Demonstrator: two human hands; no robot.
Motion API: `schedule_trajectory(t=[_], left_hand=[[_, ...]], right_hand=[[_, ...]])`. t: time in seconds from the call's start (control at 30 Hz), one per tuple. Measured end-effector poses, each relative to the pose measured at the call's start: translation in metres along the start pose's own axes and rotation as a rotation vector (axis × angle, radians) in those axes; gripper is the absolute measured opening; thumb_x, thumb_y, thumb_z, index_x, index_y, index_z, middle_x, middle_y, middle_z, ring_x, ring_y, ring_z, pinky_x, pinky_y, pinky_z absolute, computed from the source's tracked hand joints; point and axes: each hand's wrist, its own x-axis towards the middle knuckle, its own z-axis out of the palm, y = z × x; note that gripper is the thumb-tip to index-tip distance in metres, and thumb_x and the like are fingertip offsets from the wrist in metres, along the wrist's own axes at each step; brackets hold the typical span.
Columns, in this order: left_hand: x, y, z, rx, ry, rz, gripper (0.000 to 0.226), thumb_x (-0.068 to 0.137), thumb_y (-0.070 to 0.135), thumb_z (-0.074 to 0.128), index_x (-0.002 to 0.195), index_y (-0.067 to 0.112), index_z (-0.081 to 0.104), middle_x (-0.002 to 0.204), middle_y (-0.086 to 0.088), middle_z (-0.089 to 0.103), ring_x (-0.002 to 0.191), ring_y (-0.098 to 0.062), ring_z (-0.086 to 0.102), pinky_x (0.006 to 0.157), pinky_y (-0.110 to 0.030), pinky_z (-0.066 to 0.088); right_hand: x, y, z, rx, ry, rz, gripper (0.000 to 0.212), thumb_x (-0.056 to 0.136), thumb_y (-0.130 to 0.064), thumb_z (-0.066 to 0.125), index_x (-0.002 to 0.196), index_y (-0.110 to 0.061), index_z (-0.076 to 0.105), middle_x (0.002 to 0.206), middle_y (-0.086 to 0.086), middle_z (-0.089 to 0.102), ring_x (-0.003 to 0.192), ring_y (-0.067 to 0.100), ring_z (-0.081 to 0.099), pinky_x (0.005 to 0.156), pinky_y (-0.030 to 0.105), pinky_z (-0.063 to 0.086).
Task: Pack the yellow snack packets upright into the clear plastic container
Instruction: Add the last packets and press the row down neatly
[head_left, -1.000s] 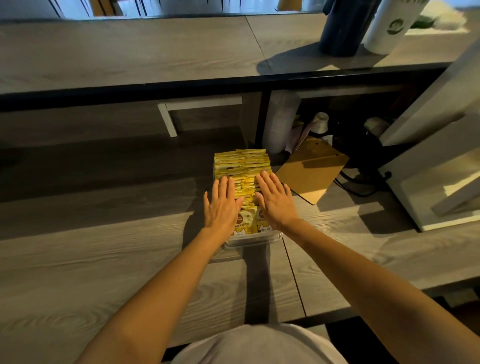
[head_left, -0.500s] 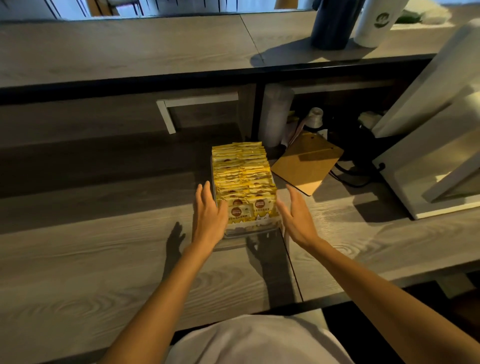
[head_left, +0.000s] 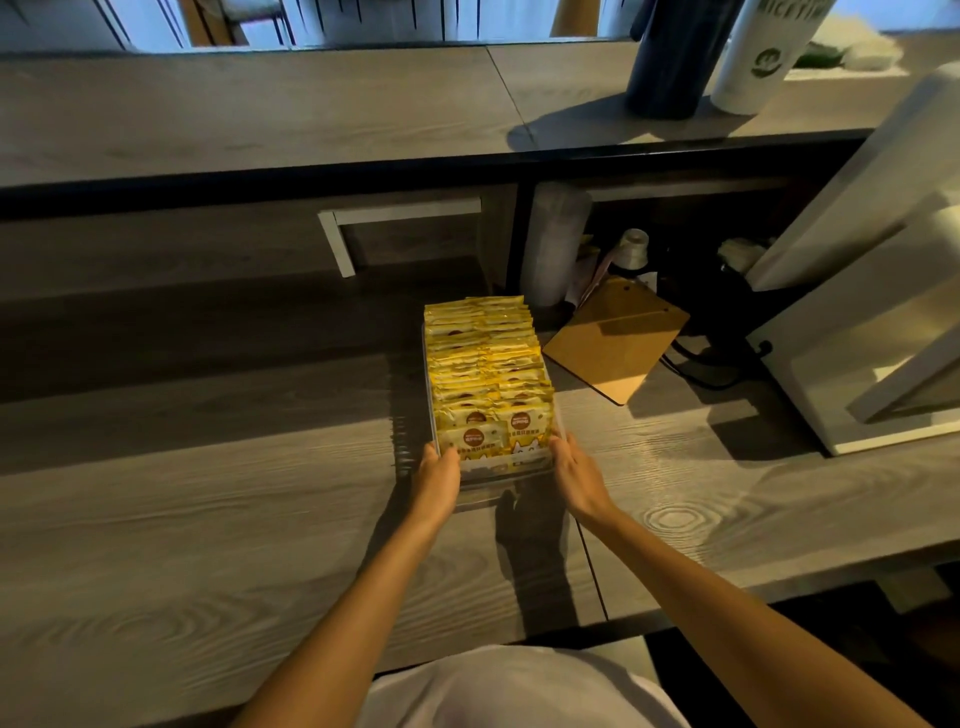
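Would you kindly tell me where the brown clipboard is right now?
In the head view, the brown clipboard sits on the desk right of centre, just right of the clear container.

A grey wood-grain desk (head_left: 182, 545) fills the lower frame, a raised shelf (head_left: 260, 109) (same grain) crossing the top, dimly lit.
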Motion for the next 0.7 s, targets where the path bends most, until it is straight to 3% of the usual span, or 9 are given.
schedule_trajectory(t=[0.1,0.23,0.3,0.37,0.4,0.5,0.6,0.7], left_hand=[[0.003,-0.002,0.001,-0.095,0.02,-0.025,0.041,0.098,0.022,0.031,0.139,0.017,0.035,0.135,-0.006,0.046,0.123,-0.029,0.048,0.091,-0.043,0.049],[0.008,-0.001,-0.003,-0.186,0.08,-0.018,0.037,0.098,0.021,0.03,0.133,0.016,0.04,0.124,-0.003,0.051,0.114,-0.025,0.052,0.097,-0.042,0.047],[0.015,-0.002,-0.007,-0.164,0.091,-0.024,0.041,0.098,0.024,0.029,0.137,0.016,0.037,0.133,-0.004,0.05,0.12,-0.025,0.05,0.105,-0.046,0.041],[0.023,0.0,-0.009,-0.152,0.103,-0.028,0.043,0.097,0.026,0.029,0.139,0.017,0.035,0.138,-0.009,0.049,0.124,-0.028,0.049,0.108,-0.05,0.037],[0.026,0.001,-0.009,-0.157,0.108,-0.025,0.043,0.097,0.025,0.029,0.139,0.016,0.035,0.137,-0.01,0.049,0.124,-0.028,0.049,0.108,-0.05,0.038],[0.029,0.012,-0.011,-0.179,0.124,-0.028,0.041,0.099,0.022,0.028,0.138,0.015,0.036,0.134,-0.01,0.051,0.122,-0.029,0.051,0.107,-0.047,0.04],[0.034,0.019,-0.012,-0.181,0.121,-0.024,0.039,0.099,0.022,0.027,0.137,0.016,0.036,0.131,-0.01,0.053,0.119,-0.029,0.053,0.105,-0.046,0.042],[0.044,0.024,-0.012,-0.176,0.121,-0.019,0.044,0.099,0.024,0.026,0.142,0.016,0.031,0.137,-0.01,0.05,0.123,-0.029,0.051,0.107,-0.049,0.039]], right_hand=[[0.003,-0.001,0.003,-0.005,-0.016,-0.008,0.039,0.102,-0.025,0.023,0.132,-0.009,0.043,0.128,0.015,0.054,0.116,0.025,0.052,0.101,0.049,0.044],[0.009,-0.007,0.01,0.015,-0.051,-0.002,0.038,0.102,-0.025,0.023,0.132,-0.01,0.042,0.128,0.013,0.054,0.119,0.027,0.052,0.103,0.046,0.044],[0.013,-0.01,0.012,0.01,-0.077,-0.003,0.039,0.102,-0.025,0.022,0.132,-0.009,0.041,0.126,0.009,0.054,0.12,0.021,0.05,0.102,0.03,0.043],[0.017,-0.018,0.013,-0.025,-0.107,-0.011,0.039,0.103,-0.022,0.021,0.133,-0.007,0.04,0.121,0.002,0.05,0.117,0.011,0.044,0.093,0.01,0.036],[0.019,-0.021,0.014,-0.014,-0.11,-0.009,0.039,0.103,-0.022,0.021,0.132,-0.007,0.041,0.12,0.002,0.05,0.117,0.011,0.045,0.093,0.012,0.037],[0.031,-0.022,0.015,0.061,-0.121,-0.029,0.038,0.103,-0.022,0.021,0.13,-0.007,0.042,0.126,0.012,0.053,0.114,0.018,0.052,0.096,0.032,0.046],[0.038,-0.029,0.013,0.081,-0.137,-0.027,0.037,0.103,-0.019,0.021,0.128,-0.005,0.043,0.124,0.012,0.053,0.111,0.017,0.052,0.095,0.032,0.046],[0.045,-0.034,0.013,0.066,-0.129,-0.028,0.037,0.103,-0.019,0.022,0.128,-0.004,0.044,0.13,0.018,0.051,0.12,0.028,0.051,0.102,0.041,0.045]])
